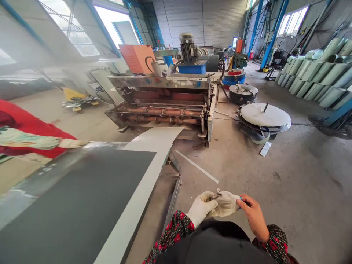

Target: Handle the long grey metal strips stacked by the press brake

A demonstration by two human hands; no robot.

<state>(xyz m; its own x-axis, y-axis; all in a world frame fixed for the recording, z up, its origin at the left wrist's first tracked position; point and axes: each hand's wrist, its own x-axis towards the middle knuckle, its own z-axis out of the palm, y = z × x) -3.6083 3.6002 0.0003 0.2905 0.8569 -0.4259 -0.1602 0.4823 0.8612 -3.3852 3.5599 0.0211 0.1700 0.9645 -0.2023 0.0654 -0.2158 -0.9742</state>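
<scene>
My left hand wears a whitish work glove, and its fingers pinch the finger end of a second, loose glove. That loose glove hangs level between my two hands, creased and off-white, with a blue edge at its cuff. My right hand is bare and grips the cuff between thumb and fingers. Left of my hands is a long table with a dark grey sheet on it. A pale sheet lies at the table's far end, in front of a roller machine.
Another person's red-clothed arm reaches over the table from the left. A thin metal strip lies on the floor ahead. Coil stacks, one with a round white top, stand to the right, and rolled sheets are piled beyond.
</scene>
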